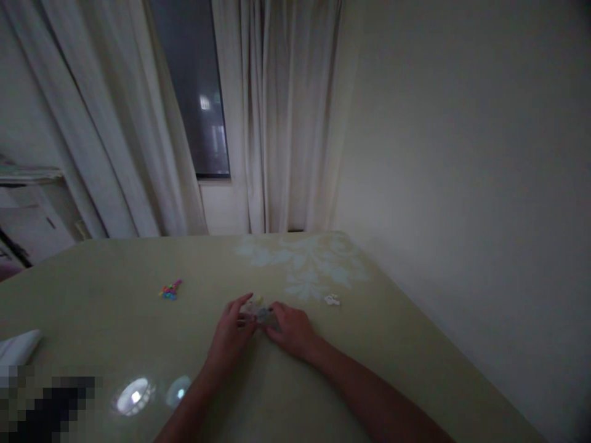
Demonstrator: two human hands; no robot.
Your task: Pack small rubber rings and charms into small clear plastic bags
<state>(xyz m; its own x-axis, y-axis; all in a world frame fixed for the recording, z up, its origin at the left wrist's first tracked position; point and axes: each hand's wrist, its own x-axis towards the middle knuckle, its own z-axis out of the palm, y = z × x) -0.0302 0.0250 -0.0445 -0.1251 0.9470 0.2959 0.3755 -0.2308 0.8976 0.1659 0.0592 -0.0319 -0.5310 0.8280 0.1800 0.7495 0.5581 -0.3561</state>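
Near the middle of the table, my left hand (234,327) and my right hand (292,327) face each other around a small clear, see-through item (262,315). Fingers of both hands touch its sides, curled around it. A tiny yellow piece (259,300) shows at its far edge. The item is too small and dim to name. Beyond my left hand, to the left, lies a little pile of colourful pieces (170,290). A small group of white pieces (331,299) rests to the right of my right hand.
The greenish table (115,271) has a pale leaf pattern (309,261) near its far edge. A white item (19,347) lies at the left. Light reflections show at the lower left, beside a pixelated dark area. Curtains (295,123) and a wall stand behind.
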